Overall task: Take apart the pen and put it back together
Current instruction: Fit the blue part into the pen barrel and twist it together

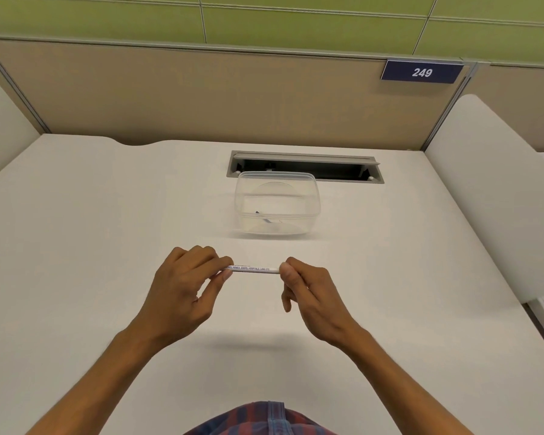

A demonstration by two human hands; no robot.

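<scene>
Head view: a plaid shirt (264,419) edges the bottom. Above the white table (91,230), the left hand (182,287) and right hand (308,293) each pinch one end of the white pen (255,269), held level between them. Farther back sits a clear plastic container (277,202), then a cable slot (305,166) and number plate (421,72).
</scene>
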